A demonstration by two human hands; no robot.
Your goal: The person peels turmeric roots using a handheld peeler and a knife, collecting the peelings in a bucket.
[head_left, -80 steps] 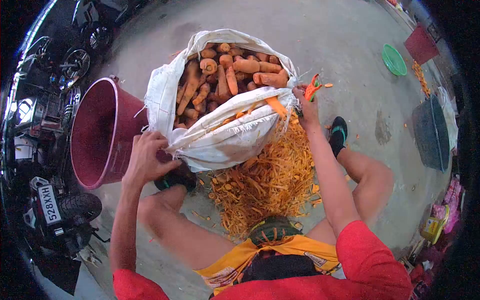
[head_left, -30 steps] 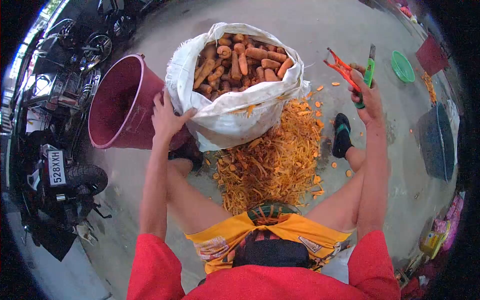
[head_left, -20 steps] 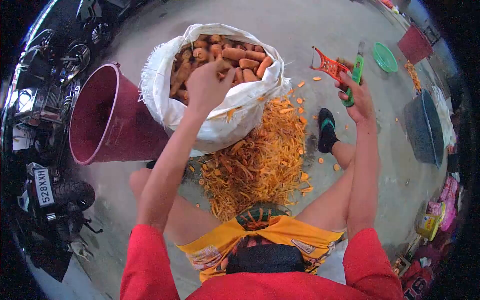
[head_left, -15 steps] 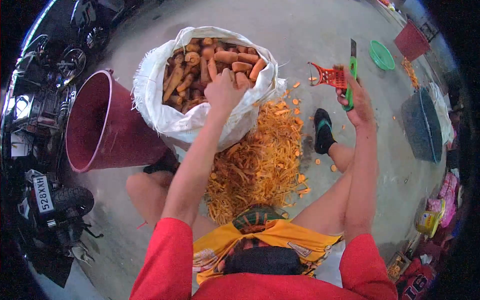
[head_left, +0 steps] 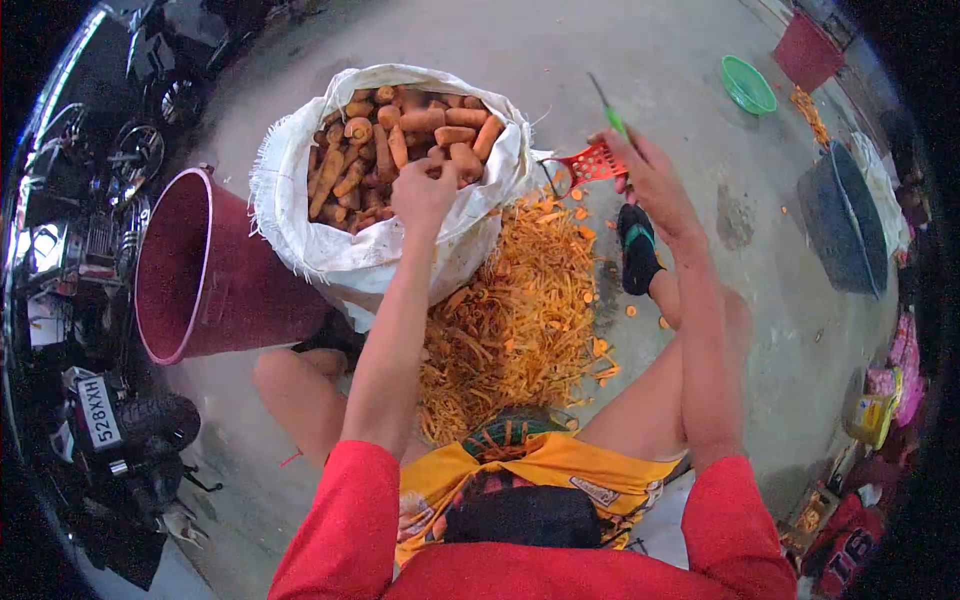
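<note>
My left hand [head_left: 423, 196] reaches over the near rim of a white woven sack [head_left: 385, 245], its fingers closed on a carrot [head_left: 435, 171] that they mostly hide. Carrots fill the sack up to its mouth; some are brown and unpeeled, others look brighter orange. To the right of the sack, my right hand [head_left: 655, 185] is raised and closed around two tools. One is a red peeler [head_left: 593, 163] with a slotted body, pointing left. The other is a knife [head_left: 612, 118] with a green handle, its thin blade pointing up and away.
Orange peelings [head_left: 520, 320] and cut carrot rounds lie heaped between my legs. A dark red bucket [head_left: 250, 275] leans beside the sack. Motorcycles line the left edge. Farther right are a green basin [head_left: 748, 85], a red tub [head_left: 808, 52] and a dark blue-grey tub [head_left: 842, 225].
My right hand has moved left towards the sack with the peeler and knife, and the knife has tilted left. My left hand stays among the carrots, slightly nearer to me. The view has shifted a little.
</note>
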